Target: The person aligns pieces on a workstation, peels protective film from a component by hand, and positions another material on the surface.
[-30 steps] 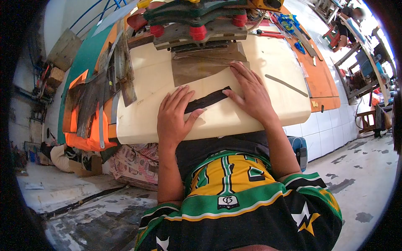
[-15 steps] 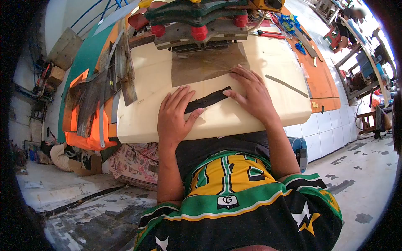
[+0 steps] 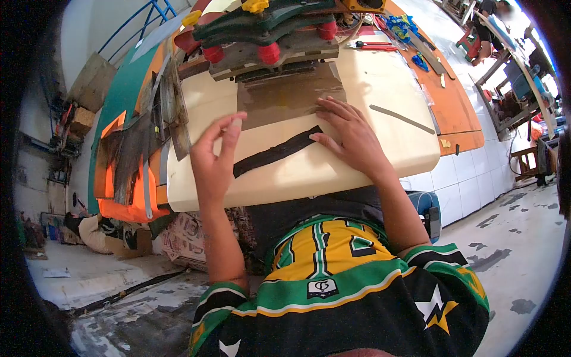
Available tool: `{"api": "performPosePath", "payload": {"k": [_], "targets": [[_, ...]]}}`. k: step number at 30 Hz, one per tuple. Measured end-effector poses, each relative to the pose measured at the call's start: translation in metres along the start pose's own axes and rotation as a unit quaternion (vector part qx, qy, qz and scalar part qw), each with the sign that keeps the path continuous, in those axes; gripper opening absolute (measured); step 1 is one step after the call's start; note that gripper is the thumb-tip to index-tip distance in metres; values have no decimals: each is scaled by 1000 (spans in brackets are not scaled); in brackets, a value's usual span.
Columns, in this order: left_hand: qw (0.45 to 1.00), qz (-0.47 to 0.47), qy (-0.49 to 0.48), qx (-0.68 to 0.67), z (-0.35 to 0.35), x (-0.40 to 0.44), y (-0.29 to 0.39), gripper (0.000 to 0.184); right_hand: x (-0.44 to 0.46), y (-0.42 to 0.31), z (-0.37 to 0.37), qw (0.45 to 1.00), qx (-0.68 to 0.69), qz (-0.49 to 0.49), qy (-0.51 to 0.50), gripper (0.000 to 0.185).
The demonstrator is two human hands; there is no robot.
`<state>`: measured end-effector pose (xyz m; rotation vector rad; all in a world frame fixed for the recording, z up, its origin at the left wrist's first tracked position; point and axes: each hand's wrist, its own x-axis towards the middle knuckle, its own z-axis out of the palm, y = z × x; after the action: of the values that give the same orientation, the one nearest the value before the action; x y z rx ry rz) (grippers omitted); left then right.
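Observation:
A narrow black strip (image 3: 276,152) lies slantwise on the cream work surface (image 3: 285,184). My right hand (image 3: 351,134) rests flat with fingers spread, its thumb at the strip's right end and its fingertips at the edge of a brown translucent sheet (image 3: 285,98). Raised at the strip's left end, my left hand (image 3: 215,157) has its thumb and index finger apart and nothing visible between them. The sheet lies partly beneath a dark press-like machine (image 3: 267,41) with red round parts.
Dark flat strips (image 3: 134,149) and orange material (image 3: 128,205) are at the left. Near the back right lie a red-handled tool (image 3: 375,46) and blue plastic (image 3: 404,28). A thin grey strip (image 3: 401,118) lies right of my right hand. Another person (image 3: 489,30) is at the far right.
My left hand has lifted off the black strip and moved left, uncovering the strip's left end. My right hand stays by its right end. The view has shifted slightly.

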<state>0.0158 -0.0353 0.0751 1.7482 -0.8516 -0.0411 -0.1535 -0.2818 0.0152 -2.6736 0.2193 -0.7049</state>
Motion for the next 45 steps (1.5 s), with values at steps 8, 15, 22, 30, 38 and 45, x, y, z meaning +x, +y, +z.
{"api": "performPosePath", "payload": {"k": [8,15,22,30,38,45], "targets": [[951,230,111,172,10,115,61,33,2,-2,-2,1000,-5,1,-3,55],[866,197,48,456,33,174,100,72,0,-1,-2,1000,7,0,-3,52],[845,210,24,492,28,185,97,73,-1,1,0,1000,-2,-5,3,53],[948,150,-93,266,-62,212,67,38,-4,2,2,1000,2,-10,9,53],[938,210,-61,271,-89,283,43,44,-2,1,1,1000,-9,-6,-12,55],[942,154,-196,225,-98,389,-19,44,-4,3,2,1000,-11,-1,-15,56]]}}
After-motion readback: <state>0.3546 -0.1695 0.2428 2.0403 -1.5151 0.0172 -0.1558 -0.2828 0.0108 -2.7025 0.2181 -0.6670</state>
